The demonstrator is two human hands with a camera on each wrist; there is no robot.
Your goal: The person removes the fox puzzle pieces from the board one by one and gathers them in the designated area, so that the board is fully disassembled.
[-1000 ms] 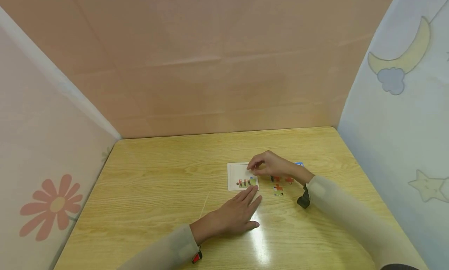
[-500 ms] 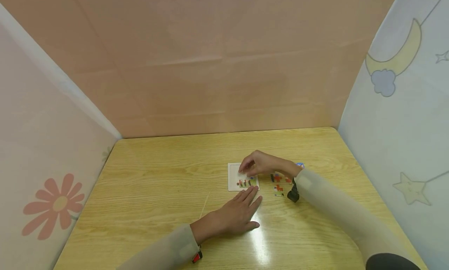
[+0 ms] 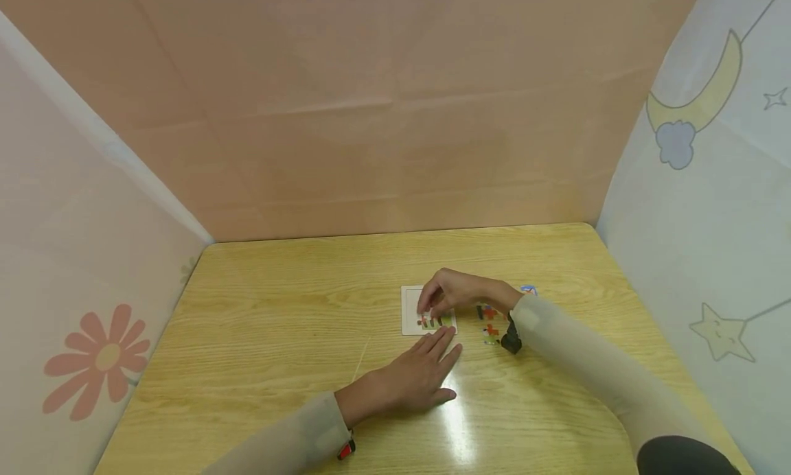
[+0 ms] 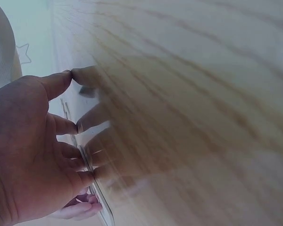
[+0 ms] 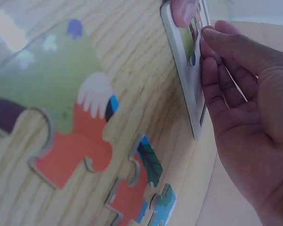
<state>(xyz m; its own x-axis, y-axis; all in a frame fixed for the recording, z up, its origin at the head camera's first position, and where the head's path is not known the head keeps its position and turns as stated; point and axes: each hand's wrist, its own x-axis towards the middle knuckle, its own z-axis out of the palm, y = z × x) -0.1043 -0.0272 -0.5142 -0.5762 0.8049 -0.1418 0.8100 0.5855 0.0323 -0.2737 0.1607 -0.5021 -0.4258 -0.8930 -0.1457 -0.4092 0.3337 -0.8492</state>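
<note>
A square white puzzle tray (image 3: 408, 300) lies on the table, with joined picture pieces (image 3: 449, 321) along its near edge. My left hand (image 3: 413, 373) rests palm down, fingers spread and straight, with fingertips at the tray's near rim. My right hand (image 3: 456, 290) reaches over the tray from the right, its thumb and fingers bent together as they pinch a puzzle piece low over it. The fingers mostly hide that piece. Seen from the right wrist, the right hand (image 5: 247, 80) has its fingertips right at the tray surface, close to a left fingertip (image 5: 184, 12).
Loose puzzle pieces lie right of the tray: an orange and green one (image 5: 80, 122), red ones (image 3: 490, 312) and a blue one (image 3: 528, 290). Fabric walls stand behind the wooden table (image 3: 278, 310) and on both sides.
My right hand has moved left over the tray and then lower, its fingers now at the joined pieces. More loose pieces show beside its wrist. The left hand stays in place.
</note>
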